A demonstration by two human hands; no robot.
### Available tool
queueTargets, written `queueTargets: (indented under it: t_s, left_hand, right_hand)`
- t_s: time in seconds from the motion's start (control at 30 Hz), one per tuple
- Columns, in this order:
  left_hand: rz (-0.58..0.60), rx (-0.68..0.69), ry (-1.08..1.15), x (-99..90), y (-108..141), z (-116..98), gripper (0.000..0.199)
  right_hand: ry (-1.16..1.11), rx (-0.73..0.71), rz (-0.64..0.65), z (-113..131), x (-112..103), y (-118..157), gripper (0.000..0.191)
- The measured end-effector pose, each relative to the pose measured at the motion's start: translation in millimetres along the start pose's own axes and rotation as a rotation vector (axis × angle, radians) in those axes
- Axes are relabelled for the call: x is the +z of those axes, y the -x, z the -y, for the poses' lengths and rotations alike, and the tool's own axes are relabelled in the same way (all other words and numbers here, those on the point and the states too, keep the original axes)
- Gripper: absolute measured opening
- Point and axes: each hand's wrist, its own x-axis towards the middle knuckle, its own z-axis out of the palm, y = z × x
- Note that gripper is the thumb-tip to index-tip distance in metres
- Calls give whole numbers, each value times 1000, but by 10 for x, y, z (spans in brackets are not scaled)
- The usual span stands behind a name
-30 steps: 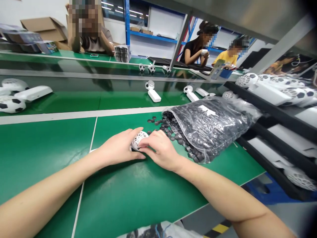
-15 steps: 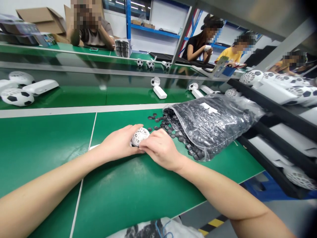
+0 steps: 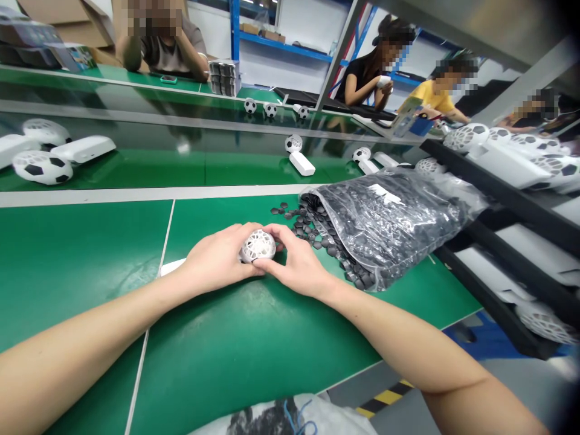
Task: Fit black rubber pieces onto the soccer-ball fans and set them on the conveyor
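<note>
The left hand [image 3: 217, 257] and right hand [image 3: 296, 260] close around a white lattice ball [image 3: 258, 246] on a green desk [image 3: 77, 272], beside a clear plastic bag [image 3: 389, 223] spilling dark hexagonal pieces [image 3: 308, 226], apparently rubber, as a co-worker [image 3: 362, 84] sits far off.

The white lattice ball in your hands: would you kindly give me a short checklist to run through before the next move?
Left hand and right hand both on the white lattice ball: ok.
Visible cells free of black pieces: ok.
Cells on the hidden side: cannot tell.
Black hexagonal pieces close to the right hand: ok.
Clear plastic bag lying open, pieces spilling from it: ok.
</note>
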Motion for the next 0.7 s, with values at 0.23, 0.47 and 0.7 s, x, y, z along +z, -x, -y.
queueTargets:
  t_s: [0.23, 0.47, 0.7]
  left_hand:
    - [58, -40, -3, -50, -52, 131, 62]
    - [65, 39, -90, -92, -90, 266, 60]
    - [59, 70, -216, -121, -74, 219, 66]
  right_hand:
    - [82, 47, -118, -295, -203, -201, 22]
    - [593, -39, -17, -451, -203, -276, 16]
    - [682, -168, 37, -438, -189, -321, 20]
